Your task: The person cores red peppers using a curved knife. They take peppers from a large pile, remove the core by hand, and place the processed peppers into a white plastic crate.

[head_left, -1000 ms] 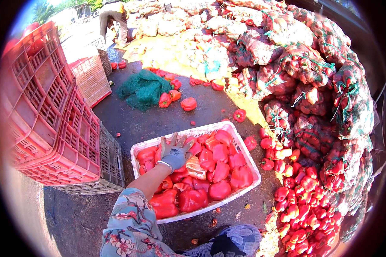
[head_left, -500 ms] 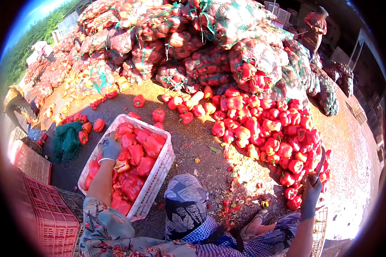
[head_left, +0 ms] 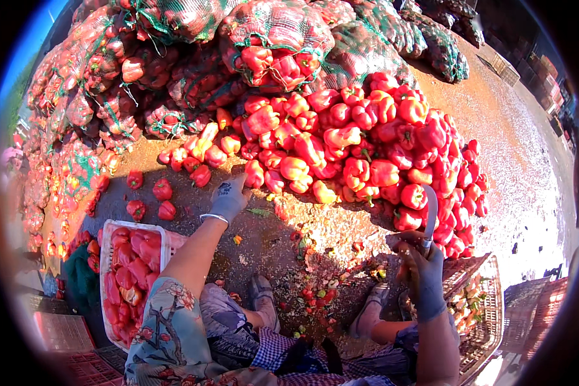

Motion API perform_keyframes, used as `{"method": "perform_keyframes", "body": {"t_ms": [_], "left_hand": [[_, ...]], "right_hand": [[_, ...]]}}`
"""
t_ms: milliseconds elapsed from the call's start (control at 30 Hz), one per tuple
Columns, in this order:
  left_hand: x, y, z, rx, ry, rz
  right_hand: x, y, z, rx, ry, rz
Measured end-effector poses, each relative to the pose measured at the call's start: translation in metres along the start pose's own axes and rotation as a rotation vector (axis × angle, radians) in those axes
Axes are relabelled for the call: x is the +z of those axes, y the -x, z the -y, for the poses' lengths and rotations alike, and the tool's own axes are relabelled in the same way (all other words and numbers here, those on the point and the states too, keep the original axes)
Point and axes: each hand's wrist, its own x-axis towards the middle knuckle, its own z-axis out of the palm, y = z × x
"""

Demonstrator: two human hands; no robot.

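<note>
My left hand [head_left: 229, 198], in a grey glove, reaches forward with its fingers stretched toward the near left edge of a heap of red bell peppers [head_left: 341, 136]. Nothing shows in it, and I cannot tell if the fingertips touch a pepper. My right hand [head_left: 424, 273], also gloved, is closed round the handle of a knife [head_left: 430, 215] whose curved blade points up before the heap. Beside my left arm stands a white plastic crate [head_left: 172, 241] filled with red peppers. By my right forearm, another crate [head_left: 493, 321] holds pale and green pepper scraps.
Mesh sacks [head_left: 273, 38] stuffed with peppers are stacked behind the heap. A few loose peppers [head_left: 163, 189] and a dark green net [head_left: 82, 273] lie at the left. Pepper scraps [head_left: 318, 293] litter the floor between my feet. Stacked crates [head_left: 547, 83] stand far right.
My left hand has left the white crate and moved right to the heap's edge. The view has turned right, and the knife in my right hand now points more upright.
</note>
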Motion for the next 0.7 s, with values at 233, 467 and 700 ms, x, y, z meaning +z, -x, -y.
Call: {"method": "perform_keyframes", "body": {"t_ms": [233, 467, 700], "left_hand": [[0.116, -0.115, -0.056, -0.027, 0.316, 0.083], [0.202, -0.169, -0.072, -0.315, 0.375, -0.016], [0.243, -0.166, -0.053, -0.277, 0.379, -0.343]], "right_hand": [[0.018, -0.004, 0.03, 0.193, -0.031, -0.03], [0.015, -0.021, -0.023, 0.341, -0.357, -0.123], [0.013, -0.031, -0.045, 0.063, -0.16, 0.085]]}}
